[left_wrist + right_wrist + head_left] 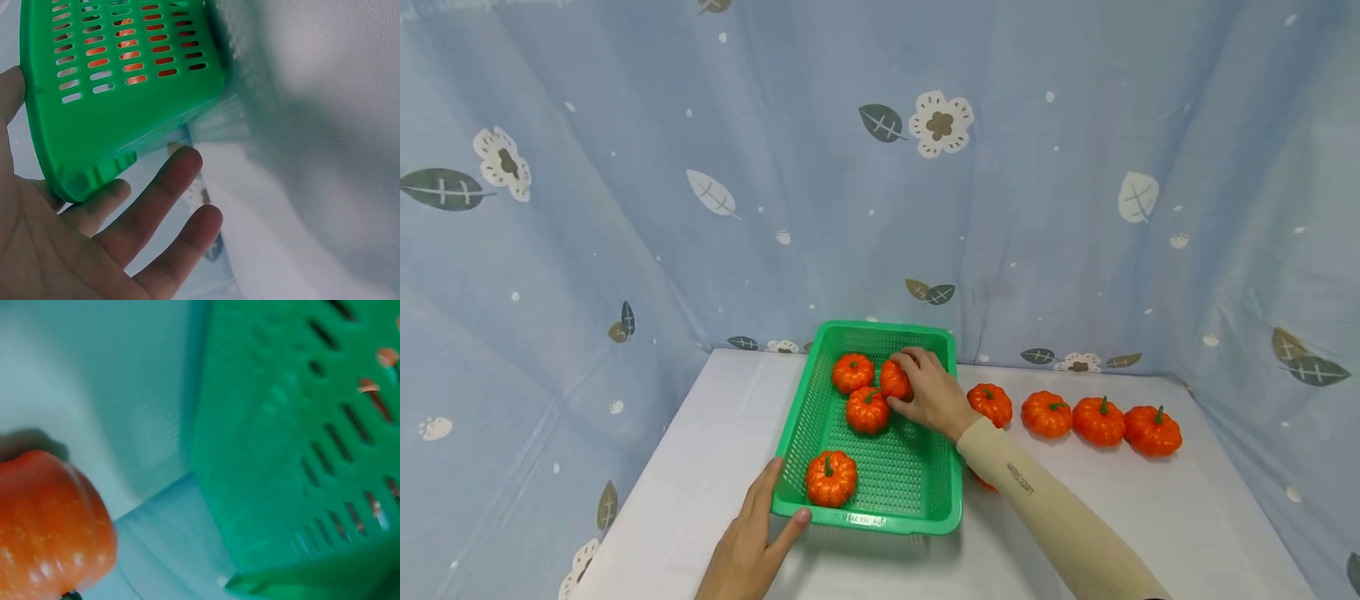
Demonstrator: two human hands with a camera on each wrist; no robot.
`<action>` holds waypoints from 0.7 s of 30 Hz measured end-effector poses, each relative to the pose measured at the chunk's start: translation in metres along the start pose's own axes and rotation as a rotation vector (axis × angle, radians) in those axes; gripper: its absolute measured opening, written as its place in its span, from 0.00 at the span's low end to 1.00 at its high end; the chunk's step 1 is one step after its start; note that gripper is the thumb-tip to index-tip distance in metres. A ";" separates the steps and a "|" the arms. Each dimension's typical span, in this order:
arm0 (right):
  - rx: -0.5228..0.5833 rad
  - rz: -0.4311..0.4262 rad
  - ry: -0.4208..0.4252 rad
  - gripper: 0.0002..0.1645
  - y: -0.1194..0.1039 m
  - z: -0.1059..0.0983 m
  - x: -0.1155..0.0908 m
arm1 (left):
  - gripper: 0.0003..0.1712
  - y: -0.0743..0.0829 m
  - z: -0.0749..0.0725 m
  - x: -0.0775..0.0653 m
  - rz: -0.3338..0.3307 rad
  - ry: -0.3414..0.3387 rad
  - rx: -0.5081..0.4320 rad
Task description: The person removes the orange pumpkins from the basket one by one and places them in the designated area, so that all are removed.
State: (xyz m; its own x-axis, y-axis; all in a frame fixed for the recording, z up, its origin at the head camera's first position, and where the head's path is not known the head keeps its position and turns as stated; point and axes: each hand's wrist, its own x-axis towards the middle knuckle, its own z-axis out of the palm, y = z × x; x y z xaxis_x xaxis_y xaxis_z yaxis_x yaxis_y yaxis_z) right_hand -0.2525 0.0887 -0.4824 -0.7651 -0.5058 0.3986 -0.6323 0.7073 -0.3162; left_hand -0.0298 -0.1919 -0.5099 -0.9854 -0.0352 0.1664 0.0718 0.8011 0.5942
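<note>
A green plastic basket (910, 527) with slotted walls stands on the white table. Inside it, near the far right corner, my right hand (932, 393) grips a small orange pumpkin (893, 380), fingers over its top and thumb at its near side. Two more pumpkins lie close by, one at the back (853, 373) and one with a green stem (867, 411). Another pumpkin (831, 479) sits in the near left corner. My left hand (747, 537) touches the basket's near left corner, thumb by the rim, with straight, spread fingers (147, 209) beside the wall.
Right of the basket, several pumpkins form a row, from the nearest one (989, 405) to the far right one (1153, 431). Another pumpkin (987, 483) is mostly hidden under my right forearm. A blue patterned curtain (820, 208) hangs behind the table.
</note>
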 end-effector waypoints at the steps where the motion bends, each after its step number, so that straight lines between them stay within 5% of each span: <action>1: 0.021 0.005 0.009 0.39 -0.003 -0.004 -0.001 | 0.47 0.000 0.000 0.000 -0.001 0.002 0.000; 11: 0.179 0.011 0.129 0.40 -0.025 -0.054 -0.019 | 0.46 -0.001 0.001 -0.001 0.013 0.010 0.001; 21: 0.241 0.045 0.192 0.42 -0.023 -0.095 -0.045 | 0.46 0.002 -0.004 0.001 0.027 0.007 0.005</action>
State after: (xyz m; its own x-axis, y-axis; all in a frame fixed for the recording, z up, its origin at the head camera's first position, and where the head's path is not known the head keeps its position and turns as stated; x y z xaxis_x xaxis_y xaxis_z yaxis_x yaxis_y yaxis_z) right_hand -0.1919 0.1422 -0.4108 -0.7706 -0.3572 0.5278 -0.6263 0.5778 -0.5233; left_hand -0.0299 -0.1929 -0.5055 -0.9819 -0.0175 0.1884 0.0980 0.8045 0.5858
